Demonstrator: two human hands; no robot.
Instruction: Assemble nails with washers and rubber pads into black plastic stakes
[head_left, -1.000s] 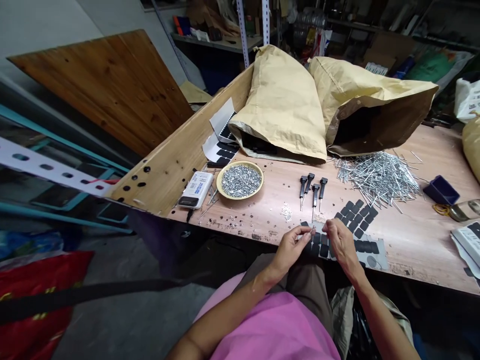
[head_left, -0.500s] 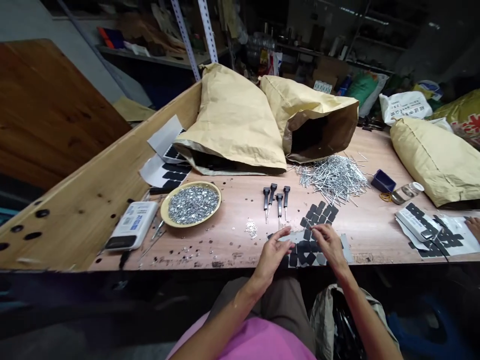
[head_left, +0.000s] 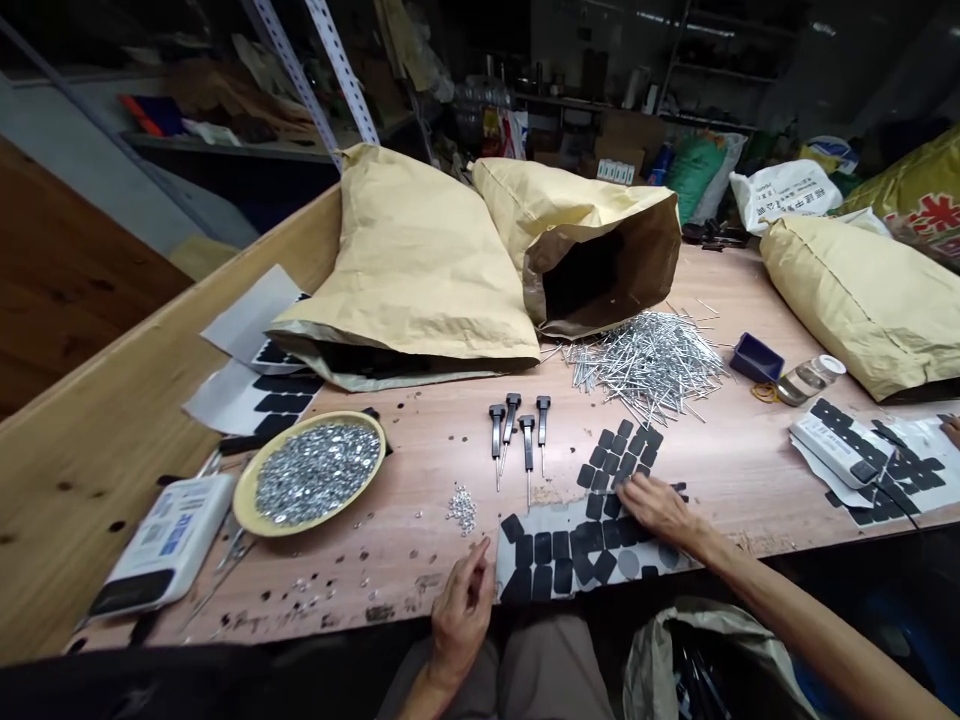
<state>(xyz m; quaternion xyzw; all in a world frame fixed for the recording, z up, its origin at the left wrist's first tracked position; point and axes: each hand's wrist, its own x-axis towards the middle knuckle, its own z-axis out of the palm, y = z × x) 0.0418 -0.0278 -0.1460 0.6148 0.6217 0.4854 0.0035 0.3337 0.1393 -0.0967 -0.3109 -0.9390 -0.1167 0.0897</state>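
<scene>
My left hand (head_left: 461, 610) hovers at the table's front edge, thumb and forefinger pinched together; whether something small sits between them is too small to tell. It is just left of a grey sheet (head_left: 510, 575) covered with black pads. My right hand (head_left: 660, 505) lies on that sheet, fingers spread flat and stretched towards a cluster of loose black pads (head_left: 619, 450). Beyond the sheet lie black-handled pin tools (head_left: 517, 425). A small heap of silver bits (head_left: 463, 505) sits to their left.
A yellow dish of silver parts (head_left: 311, 475) and a white device (head_left: 161, 540) stand left. Behind are a pile of metal pins (head_left: 645, 360), tan paper sacks (head_left: 412, 270), a blue box (head_left: 757, 357) and a jar (head_left: 810, 378). Another person's fingertips (head_left: 952, 430) touch pad sheets (head_left: 862, 460) at right.
My hands were together, pinching something small between them. They have parted: the left dropped to the table edge, the right went forward onto the pad sheet. The view swung right.
</scene>
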